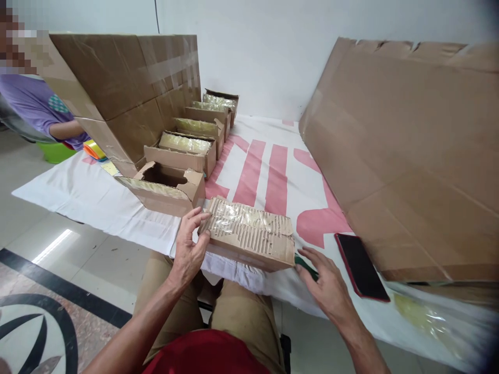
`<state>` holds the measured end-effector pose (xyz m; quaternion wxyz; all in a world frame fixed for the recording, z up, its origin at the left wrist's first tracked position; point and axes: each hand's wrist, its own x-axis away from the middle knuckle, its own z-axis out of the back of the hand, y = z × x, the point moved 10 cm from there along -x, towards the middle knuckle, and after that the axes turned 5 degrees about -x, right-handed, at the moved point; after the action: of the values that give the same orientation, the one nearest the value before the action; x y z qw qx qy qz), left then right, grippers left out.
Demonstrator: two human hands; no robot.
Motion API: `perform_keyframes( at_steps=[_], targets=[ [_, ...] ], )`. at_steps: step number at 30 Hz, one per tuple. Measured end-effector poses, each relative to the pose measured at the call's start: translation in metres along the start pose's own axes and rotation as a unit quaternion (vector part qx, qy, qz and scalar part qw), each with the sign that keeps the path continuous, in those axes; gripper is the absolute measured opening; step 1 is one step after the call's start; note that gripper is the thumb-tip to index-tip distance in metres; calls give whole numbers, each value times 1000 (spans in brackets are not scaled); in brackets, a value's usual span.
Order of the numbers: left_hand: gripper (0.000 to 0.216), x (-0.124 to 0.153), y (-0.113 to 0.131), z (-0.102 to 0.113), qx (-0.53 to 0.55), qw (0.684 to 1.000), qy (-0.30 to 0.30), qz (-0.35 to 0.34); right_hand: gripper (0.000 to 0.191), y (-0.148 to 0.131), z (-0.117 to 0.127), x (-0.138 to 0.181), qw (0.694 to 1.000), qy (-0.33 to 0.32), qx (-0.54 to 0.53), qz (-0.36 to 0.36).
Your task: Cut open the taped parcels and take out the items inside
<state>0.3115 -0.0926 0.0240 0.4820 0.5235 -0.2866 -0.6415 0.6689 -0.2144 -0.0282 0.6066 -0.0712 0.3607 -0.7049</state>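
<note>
A small cardboard box point(249, 236) lies at the front edge of the table, its top face ribbed and torn with shiny clear tape across it. My left hand point(191, 246) grips its left end, thumb at the front and fingers on the far side. At the right end, my right hand point(322, 278) has its thumb and fingertips against the box's corner. Between that thumb and forefinger a dark green thing point(307, 266) shows, mostly hidden. Just left of the box stands an open carton point(167, 195) with a cut-out top.
Several more cartons point(187, 143) run back in a row beside a tall cardboard partition point(128, 78). Another large cardboard panel point(409, 156) rises on the right. A phone point(362, 267) lies near my right hand on the pink-and-white cloth point(255, 169). Someone in a purple sleeve point(31, 101) sits far left.
</note>
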Motion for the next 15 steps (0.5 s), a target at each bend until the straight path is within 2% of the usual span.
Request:
perform_keyframes(
  at_steps=[4, 8, 11, 15],
  targets=[
    [24, -10, 9, -8, -34, 998, -18, -59, 40, 15, -32, 3, 983, -64, 160, 64],
    [29, -18, 0, -17, -34, 997, -39, -49, 42, 10, -44, 0, 976, -81, 183, 83],
    [35, -17, -11, -19, -29, 998, -40, -29, 43, 18, -27, 4, 989, -65, 125, 49],
    [36, -13, -18, -23, -7, 999, -35, -16, 46, 56, 27, 23, 994, -28, 58, -93]
  ],
)
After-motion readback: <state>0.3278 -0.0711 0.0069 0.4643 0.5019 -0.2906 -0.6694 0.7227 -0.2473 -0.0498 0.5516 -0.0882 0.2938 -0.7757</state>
